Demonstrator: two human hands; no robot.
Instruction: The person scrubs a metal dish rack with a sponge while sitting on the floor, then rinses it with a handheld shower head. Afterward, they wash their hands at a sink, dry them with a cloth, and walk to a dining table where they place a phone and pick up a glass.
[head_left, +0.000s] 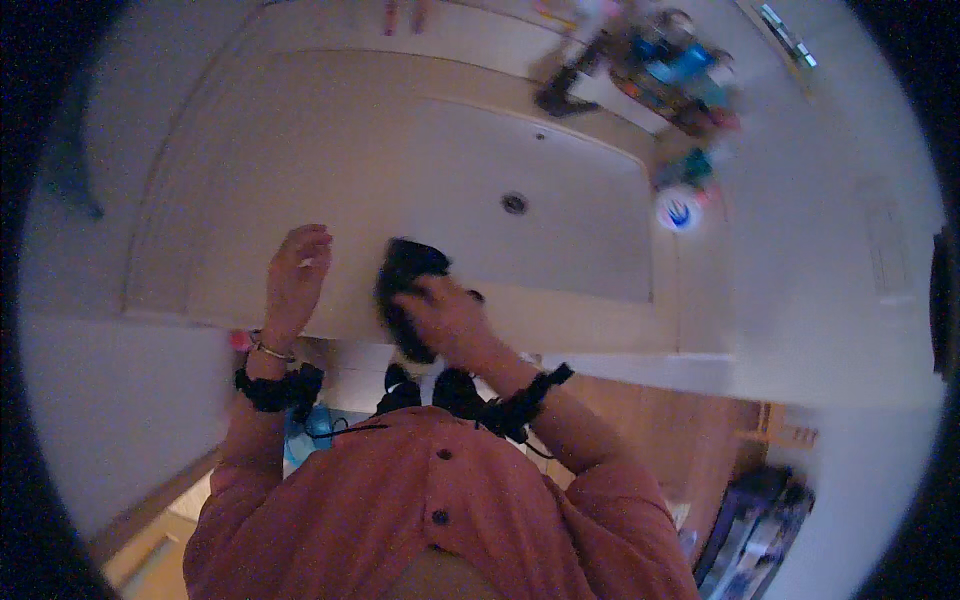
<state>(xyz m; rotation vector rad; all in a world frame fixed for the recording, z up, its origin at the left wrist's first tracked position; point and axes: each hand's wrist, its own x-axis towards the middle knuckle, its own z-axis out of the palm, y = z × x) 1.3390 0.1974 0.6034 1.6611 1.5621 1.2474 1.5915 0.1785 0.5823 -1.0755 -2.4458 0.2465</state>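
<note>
My right hand (445, 318) is over a black, soft-looking item (408, 262), perhaps a bunched cloth, at the front edge of a pale washbasin counter (270, 180). Its fingers seem to grip the item's right side; motion blur hides the detail. The black item hangs partly past the counter's front edge. To the left, my left hand (300, 265) is raised over the counter with loosely bent fingers and nothing in it. A pale rectangular basin (580, 235) with a round dark drain (514, 204) lies beyond and right of the black item.
A dark tap (565, 98) stands at the basin's back edge. Several bottles and small items (680, 70) crowd the back right corner. A white round lid with a blue mark (679, 210) sits at the basin's right. Below right is a dark box of items (755, 535).
</note>
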